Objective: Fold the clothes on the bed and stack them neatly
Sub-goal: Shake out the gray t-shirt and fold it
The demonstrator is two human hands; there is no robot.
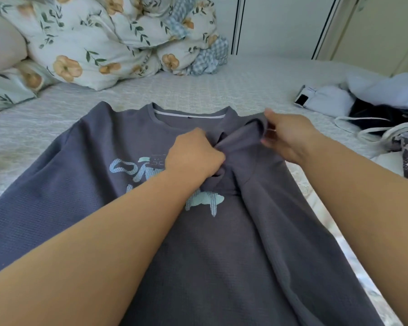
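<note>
Left hand [193, 154] curled into a fist at the middle of the chest, gripping a bunched fold of the grey shirt [85, 184]. Right hand [285, 135] just beside it, at the shoulder, fingers and thumb pinching the gathered sleeve [250, 135] pulled in over the front. Both bare forearms stretched across the cloth from the near edge.

Shirt spread face up on the bed [222, 85], neck [189, 114] pointing away, pale blue print [132, 170] partly hidden under the left hand and the folded part. Other sleeve lying flat, out to the left. Right side folded inward in a long ridge down the body.

Beyond the neck, bare quilted bedcover. Flowered quilt [85, 43] heaped at the far left corner, with a checked blue patch at its right end. Loose pile of clothes [375, 109], white and dark, at the right edge of the bed, well apart from the shirt. White cupboard doors [280, 24] behind the bed.
</note>
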